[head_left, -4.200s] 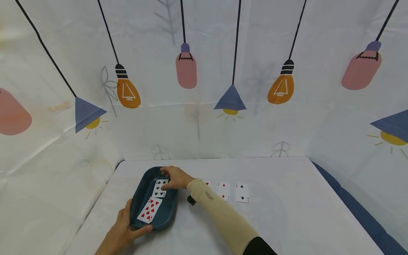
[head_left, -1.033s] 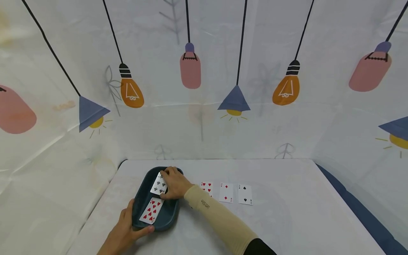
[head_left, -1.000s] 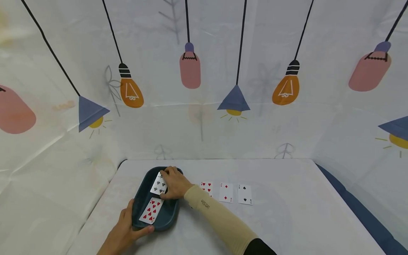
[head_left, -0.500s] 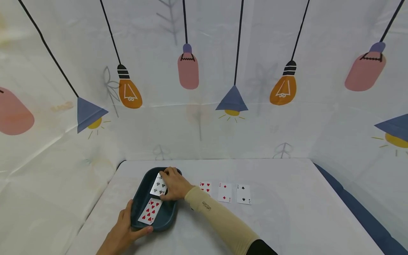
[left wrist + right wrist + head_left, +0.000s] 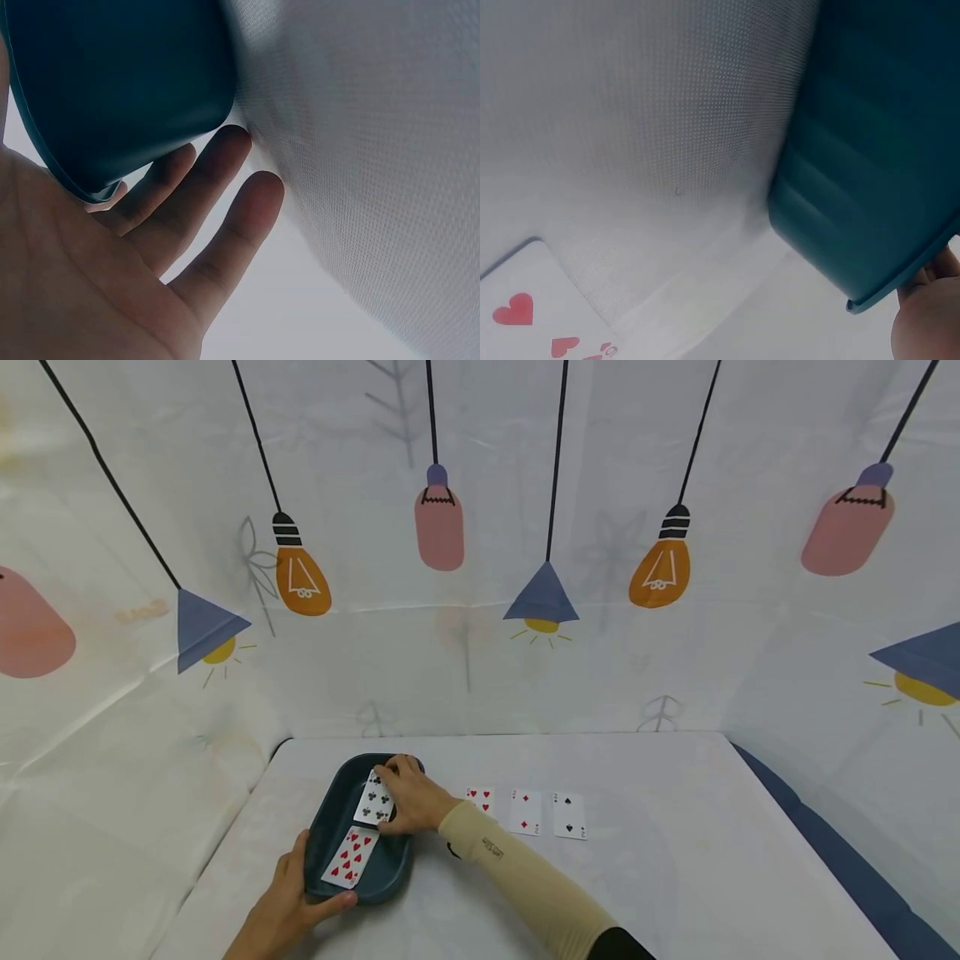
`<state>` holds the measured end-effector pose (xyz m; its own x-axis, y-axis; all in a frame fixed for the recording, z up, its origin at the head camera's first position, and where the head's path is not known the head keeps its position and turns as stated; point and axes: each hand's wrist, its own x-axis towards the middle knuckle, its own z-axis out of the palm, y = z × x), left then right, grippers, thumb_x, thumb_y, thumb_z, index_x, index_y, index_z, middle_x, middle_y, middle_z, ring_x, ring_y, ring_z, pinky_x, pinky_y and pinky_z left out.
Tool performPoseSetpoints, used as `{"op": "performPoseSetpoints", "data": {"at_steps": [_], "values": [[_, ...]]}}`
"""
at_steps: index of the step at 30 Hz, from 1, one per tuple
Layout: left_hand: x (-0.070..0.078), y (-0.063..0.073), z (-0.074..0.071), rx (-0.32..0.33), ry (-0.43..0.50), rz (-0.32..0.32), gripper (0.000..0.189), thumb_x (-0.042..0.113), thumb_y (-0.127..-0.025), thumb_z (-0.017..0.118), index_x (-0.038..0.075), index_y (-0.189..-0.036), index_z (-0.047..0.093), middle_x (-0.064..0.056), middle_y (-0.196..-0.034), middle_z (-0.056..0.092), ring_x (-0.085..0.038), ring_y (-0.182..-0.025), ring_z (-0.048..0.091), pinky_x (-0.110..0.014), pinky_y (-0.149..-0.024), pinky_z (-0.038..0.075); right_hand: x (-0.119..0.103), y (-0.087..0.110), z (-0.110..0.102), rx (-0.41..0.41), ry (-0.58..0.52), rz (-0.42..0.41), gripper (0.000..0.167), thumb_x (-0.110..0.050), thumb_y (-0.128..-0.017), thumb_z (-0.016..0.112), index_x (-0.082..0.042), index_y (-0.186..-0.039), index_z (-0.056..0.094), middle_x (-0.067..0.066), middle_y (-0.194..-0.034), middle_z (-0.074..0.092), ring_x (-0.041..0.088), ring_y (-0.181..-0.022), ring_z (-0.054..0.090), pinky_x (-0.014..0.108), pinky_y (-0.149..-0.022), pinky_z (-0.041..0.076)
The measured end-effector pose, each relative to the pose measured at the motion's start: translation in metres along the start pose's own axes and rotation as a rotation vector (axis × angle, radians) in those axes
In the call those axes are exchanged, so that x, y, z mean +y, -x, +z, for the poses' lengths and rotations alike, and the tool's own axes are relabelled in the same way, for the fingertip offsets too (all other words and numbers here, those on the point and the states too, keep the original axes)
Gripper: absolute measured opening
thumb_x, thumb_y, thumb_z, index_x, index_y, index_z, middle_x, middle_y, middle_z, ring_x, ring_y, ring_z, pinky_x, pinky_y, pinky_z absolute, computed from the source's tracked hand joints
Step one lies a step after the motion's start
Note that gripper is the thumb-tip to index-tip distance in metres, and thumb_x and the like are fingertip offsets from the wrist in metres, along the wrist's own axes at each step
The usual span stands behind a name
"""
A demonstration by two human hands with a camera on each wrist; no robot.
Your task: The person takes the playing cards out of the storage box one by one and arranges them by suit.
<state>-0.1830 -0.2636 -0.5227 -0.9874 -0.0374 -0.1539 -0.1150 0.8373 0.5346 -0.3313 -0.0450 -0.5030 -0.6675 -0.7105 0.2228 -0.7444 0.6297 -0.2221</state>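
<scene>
left hand (image 5: pixel 281 897) grips tray (image 5: pixel 393 870), lower left of frame | right hand (image 5: pixel 416 797) pinches club card (image 5: pixel 371 800) inside it | card slants more than seconds ago, seemingly closer to aligning with heart card (image 5: pixel 350 857)

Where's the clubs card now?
In the head view, the clubs card is in the tray at left, touching the right hand, just beyond a hearts card.

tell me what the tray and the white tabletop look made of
Tray: probably moulded plastic, smooth and softly shiny, judging by its lipped rim and rounded corners. White tabletop: seemingly covered in matte woven fabric or textured vinyl, given its fine grid.
</scene>
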Motion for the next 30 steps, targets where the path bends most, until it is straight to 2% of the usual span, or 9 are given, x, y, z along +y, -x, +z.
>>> {"op": "performPoseSetpoints", "data": {"at_steps": [9, 16, 30], "values": [[0.001, 0.0, 0.0, 0.011, -0.012, -0.002, 0.135, 0.07, -0.075, 0.076, -0.003, -0.157, -0.002, -0.035, -0.143, 0.028, -0.042, -0.108, 0.053, -0.063, -0.093, 0.046, 0.005, 0.008, -0.011, 0.027, -0.123, -0.008, 0.09, -0.04, -0.08, 0.082, -0.009, -0.153, 0.041, 0.008, -0.141, 0.039, 0.018, -0.123, 0.037, 0.016, -0.096, 0.04], [0.002, 0.001, 0.0, 0.013, -0.021, 0.001, 0.133, 0.07, -0.076, 0.076, -0.004, -0.156, -0.001, -0.036, -0.143, 0.029, -0.043, -0.107, 0.054, -0.063, -0.092, 0.047, 0.005, 0.016, -0.023, 0.035, -0.206, 0.003, 0.089, -0.037, -0.079, 0.084, -0.009, -0.153, 0.041, 0.01, -0.14, 0.038, 0.02, -0.125, 0.036, 0.02, -0.098, 0.041], [0.002, 0.002, 0.001, 0.023, -0.015, 0.001, 0.133, 0.069, -0.076, 0.076, -0.003, -0.157, -0.001, -0.034, -0.143, 0.029, -0.041, -0.107, 0.054, -0.063, -0.093, 0.047, 0.018, 0.041, -0.04, 0.056, -0.205, -0.029, 0.09, -0.039, -0.081, 0.081, -0.01, -0.155, 0.038, 0.009, -0.143, 0.037, 0.02, -0.128, 0.035, 0.024, -0.1, 0.042]]}}
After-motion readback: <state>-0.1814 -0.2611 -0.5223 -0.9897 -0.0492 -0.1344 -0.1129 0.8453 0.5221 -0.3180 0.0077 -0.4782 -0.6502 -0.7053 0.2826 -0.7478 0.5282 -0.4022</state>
